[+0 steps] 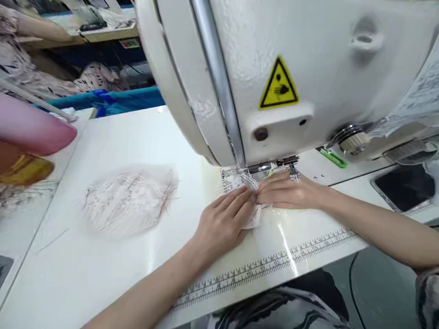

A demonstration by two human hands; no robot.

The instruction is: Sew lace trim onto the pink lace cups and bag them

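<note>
Both of my hands lie flat on a small piece of white lace point(236, 183) under the presser foot point(262, 169) of a white sewing machine point(308, 68). My left hand point(224, 221) presses the lace from the near side, fingers together. My right hand point(288, 191) holds its right part down next to the needle area, fingertips meeting those of the left hand. Most of the lace is hidden under the hands.
A pile of white lace pieces point(128, 198) lies on the white table point(103, 274) to the left. A printed ruler point(274, 262) runs along the front edge. A dark phone point(404, 187) lies at right, a green clip point(332, 157) behind. Pink object point(34, 128) at far left.
</note>
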